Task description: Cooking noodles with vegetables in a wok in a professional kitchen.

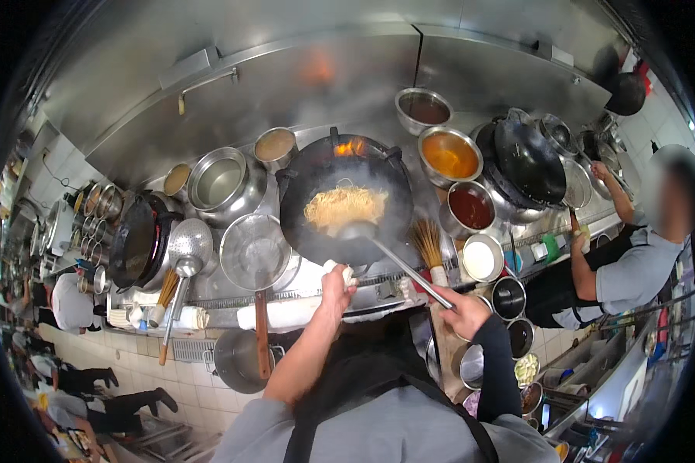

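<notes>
A large black wok [301,231] sits over the burner in front of me, with orange flame [350,147] at its far edge. Pale noodles [346,206] lie in a heap in its middle, and steam rises around them. With a white cloth [341,271] under its fingers, my left hand [337,285] grips the wok's near edge. My right hand [465,312] is closed around the handle of a steel wok ladle [394,259]. The ladle's bowl, blurred by steam, rests at the near side of the noodles.
Left of the wok are a wire-mesh strainer [255,250], a perforated skimmer [190,243] and a steel pot of liquid [217,179]. Sauce bowls [450,156] and a bamboo brush [427,243] stand to its right. Another person [637,266] works at a wok farther right.
</notes>
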`<state>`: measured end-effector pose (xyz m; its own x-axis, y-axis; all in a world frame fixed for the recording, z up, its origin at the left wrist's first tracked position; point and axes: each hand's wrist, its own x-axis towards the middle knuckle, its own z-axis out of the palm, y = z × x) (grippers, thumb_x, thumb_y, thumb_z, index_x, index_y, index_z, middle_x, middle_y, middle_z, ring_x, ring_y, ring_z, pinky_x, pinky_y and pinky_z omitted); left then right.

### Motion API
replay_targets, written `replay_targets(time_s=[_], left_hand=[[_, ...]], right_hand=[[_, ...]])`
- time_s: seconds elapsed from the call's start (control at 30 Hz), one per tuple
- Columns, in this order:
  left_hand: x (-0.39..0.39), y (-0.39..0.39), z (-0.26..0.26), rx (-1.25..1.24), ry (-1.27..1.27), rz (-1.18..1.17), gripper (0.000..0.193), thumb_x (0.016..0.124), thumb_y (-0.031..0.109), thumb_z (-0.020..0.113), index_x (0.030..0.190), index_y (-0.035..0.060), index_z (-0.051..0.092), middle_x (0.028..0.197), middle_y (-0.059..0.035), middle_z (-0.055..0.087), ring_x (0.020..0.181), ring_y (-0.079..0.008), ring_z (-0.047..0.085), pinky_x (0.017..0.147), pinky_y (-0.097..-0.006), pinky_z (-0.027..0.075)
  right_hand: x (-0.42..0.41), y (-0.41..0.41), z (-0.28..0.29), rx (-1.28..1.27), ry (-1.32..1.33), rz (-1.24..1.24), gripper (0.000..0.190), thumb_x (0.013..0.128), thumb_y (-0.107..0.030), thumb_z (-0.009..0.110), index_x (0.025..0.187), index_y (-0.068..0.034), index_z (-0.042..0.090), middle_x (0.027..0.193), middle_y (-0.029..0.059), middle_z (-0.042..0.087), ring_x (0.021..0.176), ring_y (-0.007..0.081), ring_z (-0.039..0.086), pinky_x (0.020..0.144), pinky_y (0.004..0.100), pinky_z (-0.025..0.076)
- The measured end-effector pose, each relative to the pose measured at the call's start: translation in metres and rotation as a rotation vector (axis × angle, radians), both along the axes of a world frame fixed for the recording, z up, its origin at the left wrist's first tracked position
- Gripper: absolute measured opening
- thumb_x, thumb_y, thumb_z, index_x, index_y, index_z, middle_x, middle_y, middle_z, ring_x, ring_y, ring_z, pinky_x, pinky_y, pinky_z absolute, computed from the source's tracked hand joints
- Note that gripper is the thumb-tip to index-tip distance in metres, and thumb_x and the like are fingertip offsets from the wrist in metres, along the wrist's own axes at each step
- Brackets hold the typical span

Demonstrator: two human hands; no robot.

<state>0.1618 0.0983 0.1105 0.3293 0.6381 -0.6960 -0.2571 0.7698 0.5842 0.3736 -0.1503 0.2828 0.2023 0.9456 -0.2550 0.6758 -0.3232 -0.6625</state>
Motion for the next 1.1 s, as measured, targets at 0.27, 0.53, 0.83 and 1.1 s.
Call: replay_targets(time_s=[0.27,0.53,0.83,1.1], left_hand=[[0.006,0.022,-0.011,-0.054,-0.070,-0.094,0.031,0.097,0.038,0.061,0.101,0.0081,0.055,0.084,-0.0081,0.060,0.062,-0.0226,0.059,0.045,-0.0280,0.042],[-0.129,-0.051,-0.011,-0.069,-0.079,-0.261,0.035,0.097,0.034,0.062,0.108,0.0005,0.059,0.088,-0.0170,0.069,0.075,-0.0262,0.070,0.066,-0.0343,0.058],[-0.169,-0.062,-0.010,-0.109,-0.104,0.014,0.035,0.097,0.034,0.059,0.109,0.0018,0.058,0.089,-0.0163,0.069,0.079,-0.0253,0.070,0.066,-0.0341,0.058],[-0.103,-0.028,0.000,-0.023,-0.108,-0.118,0.027,0.099,0.028,0.059,0.109,0.0026,0.058,0.085,-0.0132,0.066,0.071,-0.0214,0.065,0.059,-0.0307,0.055]], right_hand=[[0.014,0.059,-0.103,0.030,0.143,-0.247,0.057,0.090,-0.020,0.061,0.143,-0.004,0.046,0.101,0.0317,0.065,0.092,0.0454,0.065,0.081,0.0469,0.052],[-0.001,0.138,-0.239,0.679,-0.158,-0.509,0.048,0.093,-0.019,0.064,0.134,0.003,0.051,0.078,0.0122,0.063,0.055,0.0200,0.058,0.050,0.0355,0.049],[-0.001,0.173,-0.199,0.304,0.250,-0.507,0.033,0.090,-0.019,0.064,0.117,0.000,0.059,0.079,0.0195,0.066,0.067,0.0343,0.065,0.063,0.0433,0.052],[0.004,0.221,-0.184,0.129,0.494,-0.218,0.032,0.094,-0.024,0.061,0.120,-0.006,0.055,0.080,0.0158,0.062,0.068,0.0300,0.060,0.060,0.0396,0.048]])
